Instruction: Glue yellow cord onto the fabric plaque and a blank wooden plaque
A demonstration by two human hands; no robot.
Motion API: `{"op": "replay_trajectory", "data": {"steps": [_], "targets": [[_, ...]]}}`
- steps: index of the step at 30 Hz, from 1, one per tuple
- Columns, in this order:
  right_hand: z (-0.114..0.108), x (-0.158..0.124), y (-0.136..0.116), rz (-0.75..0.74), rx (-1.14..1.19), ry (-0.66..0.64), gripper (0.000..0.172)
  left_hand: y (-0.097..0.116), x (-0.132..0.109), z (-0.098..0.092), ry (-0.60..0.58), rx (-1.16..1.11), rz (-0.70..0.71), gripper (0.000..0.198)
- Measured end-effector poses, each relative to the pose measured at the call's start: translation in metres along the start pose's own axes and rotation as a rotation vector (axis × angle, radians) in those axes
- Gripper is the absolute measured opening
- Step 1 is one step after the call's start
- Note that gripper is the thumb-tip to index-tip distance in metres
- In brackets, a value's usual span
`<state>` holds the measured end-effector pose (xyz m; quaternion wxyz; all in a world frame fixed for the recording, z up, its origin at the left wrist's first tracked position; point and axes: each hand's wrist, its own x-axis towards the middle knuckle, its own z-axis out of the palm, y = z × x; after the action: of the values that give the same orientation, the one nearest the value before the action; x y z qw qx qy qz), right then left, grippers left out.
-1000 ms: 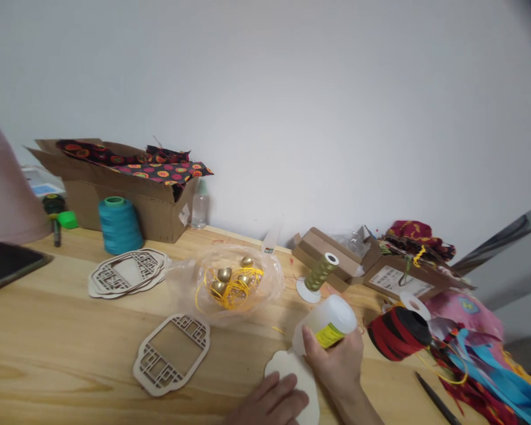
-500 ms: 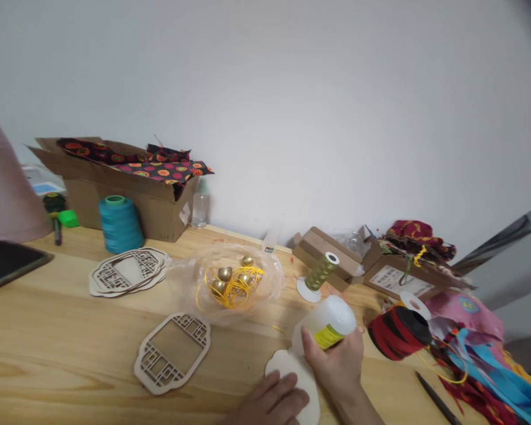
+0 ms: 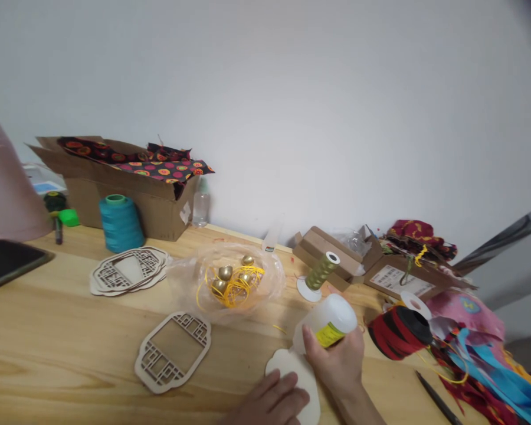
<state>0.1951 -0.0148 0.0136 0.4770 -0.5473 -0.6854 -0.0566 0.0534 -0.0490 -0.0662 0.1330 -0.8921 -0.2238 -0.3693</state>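
Observation:
My right hand (image 3: 338, 363) is wrapped round a white glue bottle (image 3: 325, 323) with a yellow label, tipped so its nozzle end points down at a pale wooden cut-out piece (image 3: 294, 378) on the table. My left hand (image 3: 269, 402) lies flat on that piece at the bottom edge of view, fingers stretched out. A lattice wooden frame (image 3: 173, 351) lies to the left of my hands.
A clear bag of gold bells and yellow cord (image 3: 230, 282), a stack of lattice frames (image 3: 127, 270), a teal thread cone (image 3: 119, 223), a fabric-filled cardboard box (image 3: 119, 183), an olive thread spool (image 3: 319, 274), a red ribbon roll (image 3: 398, 332), small boxes (image 3: 380, 265), and a phone (image 3: 6, 262) are on the wooden table (image 3: 48, 342).

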Motion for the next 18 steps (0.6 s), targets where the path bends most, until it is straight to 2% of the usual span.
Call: {"op": "replay_trajectory", "data": {"steps": [3,7,9,12,18], "targets": [[0.001,-0.001,0.000,0.001,0.008,0.024,0.026,-0.001,0.003,-0.003,-0.028,-0.009,0.014,0.033],[0.001,-0.002,-0.004,0.107,0.072,0.052,0.026,-0.001,0.010,-0.006,0.123,0.002,-0.039,0.044],[0.002,-0.003,-0.005,0.141,0.092,0.045,0.027,0.000,0.012,-0.007,0.130,0.001,-0.057,0.046],[0.001,-0.002,-0.003,0.090,0.055,0.035,0.027,0.002,0.010,-0.007,0.050,-0.015,-0.046,0.041],[-0.003,0.000,0.004,-0.048,-0.044,0.011,0.025,0.005,0.000,0.012,0.072,0.011,-0.053,0.029]]}}
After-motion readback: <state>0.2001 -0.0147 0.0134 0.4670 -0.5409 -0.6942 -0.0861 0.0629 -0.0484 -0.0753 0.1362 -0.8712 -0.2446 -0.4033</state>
